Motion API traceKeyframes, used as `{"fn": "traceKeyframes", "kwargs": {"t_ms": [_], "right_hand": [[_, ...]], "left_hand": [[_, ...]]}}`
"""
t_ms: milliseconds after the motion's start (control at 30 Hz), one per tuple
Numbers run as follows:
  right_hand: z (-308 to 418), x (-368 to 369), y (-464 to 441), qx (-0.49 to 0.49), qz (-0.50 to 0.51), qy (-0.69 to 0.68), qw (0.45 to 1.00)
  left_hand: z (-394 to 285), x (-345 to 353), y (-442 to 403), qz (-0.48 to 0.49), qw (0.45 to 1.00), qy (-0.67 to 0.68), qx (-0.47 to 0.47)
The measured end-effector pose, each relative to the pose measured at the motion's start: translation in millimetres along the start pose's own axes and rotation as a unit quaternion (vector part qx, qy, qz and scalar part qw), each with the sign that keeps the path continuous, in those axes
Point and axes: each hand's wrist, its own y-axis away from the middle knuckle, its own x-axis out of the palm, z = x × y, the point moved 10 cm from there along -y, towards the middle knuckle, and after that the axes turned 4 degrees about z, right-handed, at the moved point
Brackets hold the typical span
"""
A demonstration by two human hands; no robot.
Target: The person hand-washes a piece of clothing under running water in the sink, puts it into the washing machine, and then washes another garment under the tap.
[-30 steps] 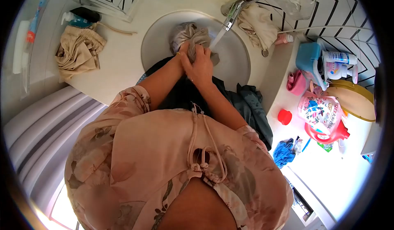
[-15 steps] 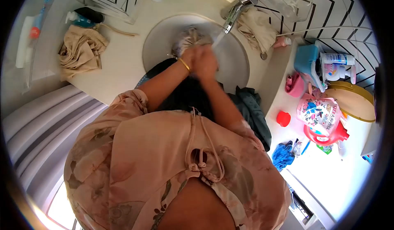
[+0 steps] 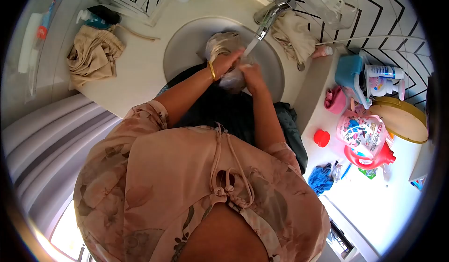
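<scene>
A wet greyish-beige cloth (image 3: 225, 42) is bunched in the round steel sink (image 3: 180, 51). My left hand (image 3: 225, 64), with a gold bangle at the wrist, is closed on the cloth. Close beside it on the right, my right hand (image 3: 253, 76) is closed on the same cloth, part of which hangs between and below the hands. Water runs from the chrome faucet (image 3: 269, 19) beside my fingers. Dark fabric (image 3: 206, 105) hangs over the sink's front edge, under my forearms.
Beige cloth (image 3: 96, 54) lies on the left counter, and a cream cloth (image 3: 293, 35) behind the faucet. On the right are a blue container (image 3: 348, 70), a pink cup (image 3: 335, 100), a red cap (image 3: 322, 138), a detergent pouch (image 3: 360, 131) and a blue cloth (image 3: 320, 179).
My hands were pressed together on the cloth; now they are slightly apart, the right one moved to the right. More of the cloth shows between and below them.
</scene>
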Motion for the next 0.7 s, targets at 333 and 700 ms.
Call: {"fn": "traceKeyframes", "kwargs": {"t_ms": [333, 700], "right_hand": [[93, 79, 88, -0.268, -0.043, 0.38, 0.884], [73, 27, 46, -0.248, -0.198, 0.252, 0.914]], "left_hand": [[-24, 35, 26, 0.244, 0.746, 0.616, -0.064], [-4, -35, -20, -0.025, 0.945, 0.325, 0.019]]}}
